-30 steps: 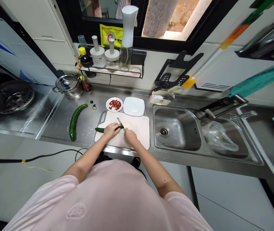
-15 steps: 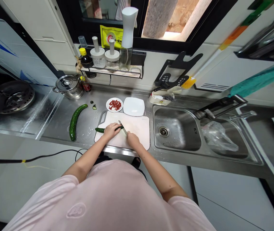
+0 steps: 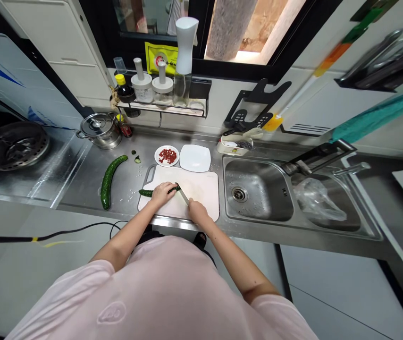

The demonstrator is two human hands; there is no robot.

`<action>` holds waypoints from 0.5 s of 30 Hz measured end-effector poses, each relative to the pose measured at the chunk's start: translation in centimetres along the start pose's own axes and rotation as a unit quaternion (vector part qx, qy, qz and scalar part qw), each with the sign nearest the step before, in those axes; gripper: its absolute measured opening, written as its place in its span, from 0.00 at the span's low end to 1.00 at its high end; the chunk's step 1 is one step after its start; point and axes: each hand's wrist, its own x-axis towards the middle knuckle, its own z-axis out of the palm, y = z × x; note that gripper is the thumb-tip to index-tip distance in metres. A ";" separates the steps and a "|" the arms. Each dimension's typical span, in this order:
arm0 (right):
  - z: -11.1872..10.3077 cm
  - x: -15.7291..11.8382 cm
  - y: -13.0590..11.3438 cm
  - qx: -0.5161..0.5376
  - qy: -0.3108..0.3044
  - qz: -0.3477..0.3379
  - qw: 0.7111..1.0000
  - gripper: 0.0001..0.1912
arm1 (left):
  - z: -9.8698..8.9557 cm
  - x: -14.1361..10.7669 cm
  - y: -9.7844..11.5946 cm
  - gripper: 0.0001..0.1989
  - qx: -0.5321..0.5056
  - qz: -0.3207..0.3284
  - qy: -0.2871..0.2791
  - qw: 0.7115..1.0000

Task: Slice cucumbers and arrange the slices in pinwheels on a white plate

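Note:
A green cucumber (image 3: 146, 192) lies across the white cutting board (image 3: 205, 193). My left hand (image 3: 162, 193) is closed over its middle and pins it down. In my right hand (image 3: 196, 210) is the handle of a knife (image 3: 184, 196), whose blade slants up and left to the cucumber's right end. Whether the edge is inside the flesh is too small to make out. Behind the board stand a white plate of chopped red pieces (image 3: 167, 156) and a bare white square plate (image 3: 195, 158).
Left of the board, a second, whole cucumber (image 3: 107, 184) lies on the steel counter near small green scraps (image 3: 137, 159). A lidded pot (image 3: 99, 130) stands at the back left. To the right is a double sink (image 3: 258, 189) with a plastic bag (image 3: 318, 200) in its far basin.
The knife has shifted slightly, its tip now lower and nearer the cucumber's end. My left hand keeps its place on the cucumber. The whole view has moved a little.

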 end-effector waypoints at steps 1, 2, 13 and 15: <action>0.0 -0.1 0.1 0.000 0.001 0.000 1.000 0.12 | 0.0 0.0 0.0 0.15 0.002 -0.001 0.001 1.000; 0.1 -0.1 0.1 0.000 0.003 0.000 1.000 0.12 | 0.0 0.0 0.1 0.14 0.004 -0.003 0.001 1.000; -1.7 -0.7 1.7 0.012 0.030 0.013 0.999 0.13 | -0.5 -0.1 0.7 0.16 0.028 -0.014 -0.001 1.000; -2.1 -0.9 2.2 -0.002 0.042 0.025 0.999 0.13 | -0.6 -0.1 0.8 0.17 0.021 -0.020 0.001 1.000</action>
